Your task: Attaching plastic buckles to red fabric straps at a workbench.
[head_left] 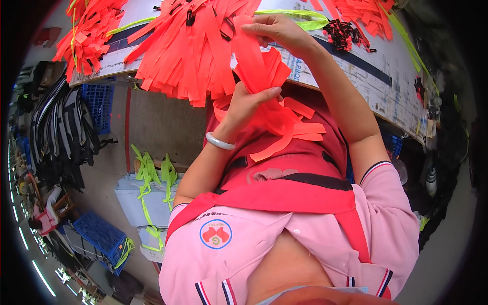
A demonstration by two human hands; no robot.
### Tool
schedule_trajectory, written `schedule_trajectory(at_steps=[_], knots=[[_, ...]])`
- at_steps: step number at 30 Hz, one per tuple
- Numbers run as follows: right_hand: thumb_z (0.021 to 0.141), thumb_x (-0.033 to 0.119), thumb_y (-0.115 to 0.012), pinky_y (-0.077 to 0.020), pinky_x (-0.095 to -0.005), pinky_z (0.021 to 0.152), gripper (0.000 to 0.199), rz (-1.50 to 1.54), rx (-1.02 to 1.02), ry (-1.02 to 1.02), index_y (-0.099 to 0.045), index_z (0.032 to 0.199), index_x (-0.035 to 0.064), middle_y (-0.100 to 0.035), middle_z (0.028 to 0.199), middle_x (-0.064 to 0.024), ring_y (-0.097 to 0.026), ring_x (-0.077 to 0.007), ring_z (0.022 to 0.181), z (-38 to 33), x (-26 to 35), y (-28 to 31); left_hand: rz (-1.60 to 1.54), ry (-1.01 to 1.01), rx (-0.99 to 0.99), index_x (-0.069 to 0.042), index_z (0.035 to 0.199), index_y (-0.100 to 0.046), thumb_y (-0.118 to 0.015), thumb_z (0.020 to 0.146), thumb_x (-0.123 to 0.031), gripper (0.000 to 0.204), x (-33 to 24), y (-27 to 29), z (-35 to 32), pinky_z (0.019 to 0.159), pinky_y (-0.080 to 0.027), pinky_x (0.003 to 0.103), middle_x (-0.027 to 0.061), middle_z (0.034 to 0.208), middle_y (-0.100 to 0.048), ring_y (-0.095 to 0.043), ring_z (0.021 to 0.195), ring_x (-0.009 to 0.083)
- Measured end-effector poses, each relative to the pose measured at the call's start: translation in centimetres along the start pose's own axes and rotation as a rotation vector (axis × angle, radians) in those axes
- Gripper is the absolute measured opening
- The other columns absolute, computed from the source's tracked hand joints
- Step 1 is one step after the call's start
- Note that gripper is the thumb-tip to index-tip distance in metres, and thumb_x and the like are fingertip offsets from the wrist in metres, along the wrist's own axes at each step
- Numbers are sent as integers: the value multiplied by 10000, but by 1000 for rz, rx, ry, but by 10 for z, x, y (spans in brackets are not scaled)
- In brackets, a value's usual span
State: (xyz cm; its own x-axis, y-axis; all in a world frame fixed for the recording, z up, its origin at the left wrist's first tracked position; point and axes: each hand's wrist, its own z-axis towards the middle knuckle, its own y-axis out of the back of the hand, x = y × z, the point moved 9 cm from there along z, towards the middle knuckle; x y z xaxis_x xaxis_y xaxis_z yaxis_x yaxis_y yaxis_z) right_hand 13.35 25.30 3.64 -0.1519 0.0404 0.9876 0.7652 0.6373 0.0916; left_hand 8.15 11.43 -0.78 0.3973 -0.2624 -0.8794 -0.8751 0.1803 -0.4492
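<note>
My left hand, with a pale bangle at the wrist, grips a bundle of bright orange fabric strips at the table's near edge; the strips' loose ends hang over my red apron. My right hand is higher up, over the table, pinching the top end of one orange strip from the same bundle. A large heap of orange strips lies on the table to the left of both hands and overhangs its edge.
The worktable also carries another orange heap at far left, yellow-green straps and small black clips. Left of me on the floor are blue crates, yellow-green straps over grey fabric and dark straps.
</note>
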Motion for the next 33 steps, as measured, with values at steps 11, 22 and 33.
schedule_trajectory(at_steps=[11,22,33], knots=[[955,179,-547,-525,-266,698,252,574,-256,43,-553,1164,38,-641,928,-41,-637,-135,744,-36,82,9,-150,-12,-119,10,996,-644,-711,838,-85,197,-2,13,-2,718,-518,269,54,885,-676,-645,792,134],[877,293,-674,-384,-216,568,277,-679,-149,140,-633,839,22,-561,693,47,-475,-19,634,-28,60,9,5,4,-24,0,1016,-646,-715,836,-81,209,6,9,7,719,-504,252,28,905,-670,-633,815,108],[960,356,-554,-447,-206,620,371,-428,-273,255,-612,1072,7,-607,813,6,-525,-30,691,-54,62,3,-140,-98,-127,-4,1119,-605,-714,811,-41,329,-3,26,6,751,-507,254,34,979,-663,-631,849,119]])
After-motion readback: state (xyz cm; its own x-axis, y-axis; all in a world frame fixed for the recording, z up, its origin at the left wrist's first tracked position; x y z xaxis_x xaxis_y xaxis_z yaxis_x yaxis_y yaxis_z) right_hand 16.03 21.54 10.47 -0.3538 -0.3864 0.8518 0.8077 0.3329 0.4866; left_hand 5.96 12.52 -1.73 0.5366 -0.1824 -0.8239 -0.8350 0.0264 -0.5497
